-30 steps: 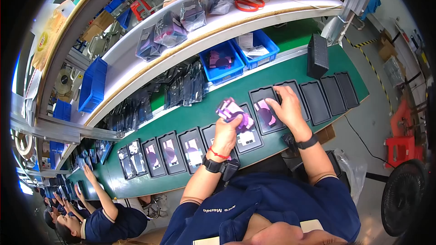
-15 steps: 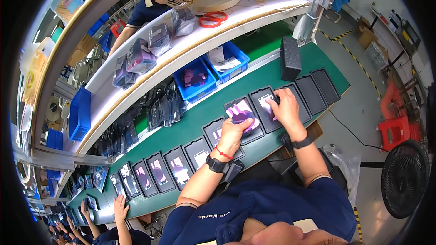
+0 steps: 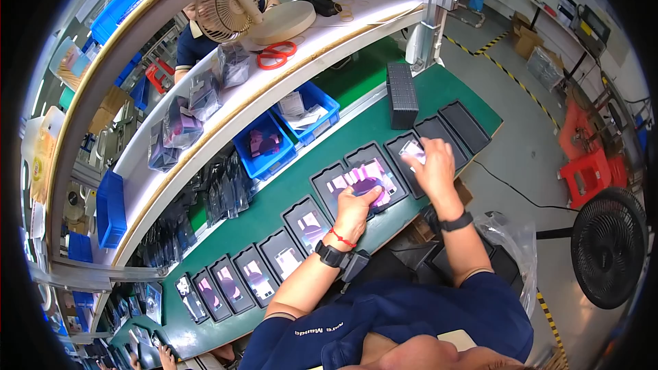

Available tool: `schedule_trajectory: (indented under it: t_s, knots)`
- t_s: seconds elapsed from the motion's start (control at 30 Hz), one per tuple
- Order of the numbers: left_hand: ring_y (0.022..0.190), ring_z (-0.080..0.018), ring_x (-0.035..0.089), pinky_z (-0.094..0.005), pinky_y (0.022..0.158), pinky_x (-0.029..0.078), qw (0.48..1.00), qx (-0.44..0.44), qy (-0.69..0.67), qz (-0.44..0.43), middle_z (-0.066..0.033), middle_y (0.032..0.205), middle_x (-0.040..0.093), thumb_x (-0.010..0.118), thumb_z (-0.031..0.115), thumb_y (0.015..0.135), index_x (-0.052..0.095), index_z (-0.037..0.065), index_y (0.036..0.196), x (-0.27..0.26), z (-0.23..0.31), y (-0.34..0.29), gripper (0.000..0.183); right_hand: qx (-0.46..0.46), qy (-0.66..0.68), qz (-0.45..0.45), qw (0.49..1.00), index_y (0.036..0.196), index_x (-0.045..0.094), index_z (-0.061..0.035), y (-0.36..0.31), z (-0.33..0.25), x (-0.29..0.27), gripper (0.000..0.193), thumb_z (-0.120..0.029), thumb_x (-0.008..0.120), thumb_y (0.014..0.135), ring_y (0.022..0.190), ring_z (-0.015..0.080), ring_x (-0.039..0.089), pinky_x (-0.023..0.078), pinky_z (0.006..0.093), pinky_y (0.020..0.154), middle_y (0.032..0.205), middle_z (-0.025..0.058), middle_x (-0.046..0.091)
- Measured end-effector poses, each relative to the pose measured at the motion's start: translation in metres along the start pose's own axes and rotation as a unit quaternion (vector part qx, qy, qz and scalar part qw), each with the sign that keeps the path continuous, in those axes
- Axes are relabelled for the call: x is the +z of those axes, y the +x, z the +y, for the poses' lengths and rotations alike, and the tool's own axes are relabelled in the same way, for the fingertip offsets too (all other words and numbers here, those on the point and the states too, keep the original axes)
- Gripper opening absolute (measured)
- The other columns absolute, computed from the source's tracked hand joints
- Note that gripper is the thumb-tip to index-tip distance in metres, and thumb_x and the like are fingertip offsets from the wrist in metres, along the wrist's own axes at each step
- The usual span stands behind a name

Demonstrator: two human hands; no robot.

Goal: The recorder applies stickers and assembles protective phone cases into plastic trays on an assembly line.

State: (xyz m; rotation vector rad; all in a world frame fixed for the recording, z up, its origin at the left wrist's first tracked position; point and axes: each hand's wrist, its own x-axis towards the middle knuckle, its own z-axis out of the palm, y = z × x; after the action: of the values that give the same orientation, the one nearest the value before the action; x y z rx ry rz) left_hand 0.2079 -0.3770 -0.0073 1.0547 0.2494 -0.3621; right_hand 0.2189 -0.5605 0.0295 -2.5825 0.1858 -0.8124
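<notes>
My left hand [image 3: 353, 214] is closed on a small stack of purple-and-pink printed sheets [image 3: 368, 185], thumb on top, above two black trays near the table's front edge. Farther right, my right hand [image 3: 436, 166] pinches a small white-and-purple sheet [image 3: 412, 151] over a black shallow tray [image 3: 395, 145]. Fingers hide part of that sheet. To the left, more black trays, among them a black tray [image 3: 286, 223] with pale and purple pieces, run in a row along the green table [image 3: 226, 240].
Beyond the row stand a tall stack of black trays [image 3: 402, 96] and blue bins [image 3: 240, 154]. Black pouches [image 3: 229, 195] lie under the white shelf, which holds red scissors [image 3: 276, 56] and a fan [image 3: 225, 10]. Another person [image 3: 195, 44] is behind it. Two empty-looking trays [image 3: 466, 127] end the row.
My right hand has moved one tray to the right, holding a small sheet. My left hand, with its stack, has shifted right along the row. The whole view has shifted.
</notes>
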Motion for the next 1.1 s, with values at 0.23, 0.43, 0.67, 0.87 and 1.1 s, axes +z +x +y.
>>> schedule_trajectory:
  t_s: [0.23,0.43,0.67,0.87,1.1]
  knots:
    - [0.082,-0.0193,0.063,-0.0320,0.078,0.051,0.994,-0.020,-0.056,-0.094,-0.0106,0.092,0.063,0.059,-0.002,0.083,0.055,-0.002,0.101,0.020,0.000,-0.005,0.018,0.142,0.446,-0.079,0.880,0.071,0.059,-0.0015,0.003,0.033,0.016,0.009,-0.003,0.066,0.077,0.059,0.0053,0.053,0.043,0.0212,0.053,0.067,0.0010,0.059]
    - [0.077,-0.0179,0.063,-0.0289,0.071,0.053,1.000,0.005,-0.003,-0.017,-0.0094,0.088,0.064,0.066,-0.003,0.077,0.056,-0.002,0.099,0.017,0.002,-0.004,0.024,0.166,0.083,-0.090,0.978,0.077,0.065,-0.0002,0.060,0.115,0.010,0.020,-0.018,0.073,0.070,0.070,0.0212,0.061,0.048,0.0335,0.064,0.072,0.0118,0.064]
    - [0.074,-0.0132,0.062,-0.0269,0.070,0.052,0.998,0.016,0.011,-0.055,-0.0059,0.085,0.064,0.070,-0.003,0.073,0.057,0.000,0.096,0.043,-0.001,-0.003,0.026,0.080,0.348,-0.234,0.904,0.079,0.064,-0.0016,-0.009,0.012,0.011,0.021,-0.019,0.072,0.073,0.066,0.0144,0.059,0.048,0.0289,0.062,0.074,0.0081,0.060]
    - [0.076,-0.0254,0.063,-0.0364,0.077,0.052,0.998,0.045,0.035,-0.025,-0.0135,0.085,0.062,0.053,0.007,0.088,0.053,-0.003,0.095,-0.012,0.056,-0.013,0.012,0.167,0.443,-0.011,0.881,0.084,0.060,-0.0027,0.056,0.077,-0.017,0.011,-0.013,0.063,0.082,0.063,0.0097,0.057,0.046,0.0226,0.048,0.073,0.0026,0.060]
    - [0.074,-0.0147,0.059,-0.0281,0.068,0.049,0.926,0.240,0.229,0.179,-0.0060,0.082,0.062,0.064,0.000,0.072,0.058,-0.002,0.093,-0.138,0.163,0.047,0.022,0.178,0.057,-0.098,0.977,0.081,0.059,-0.0045,0.085,0.273,0.020,0.029,-0.015,0.077,0.061,0.076,0.0243,0.057,0.046,0.0350,0.071,0.080,0.0118,0.058]
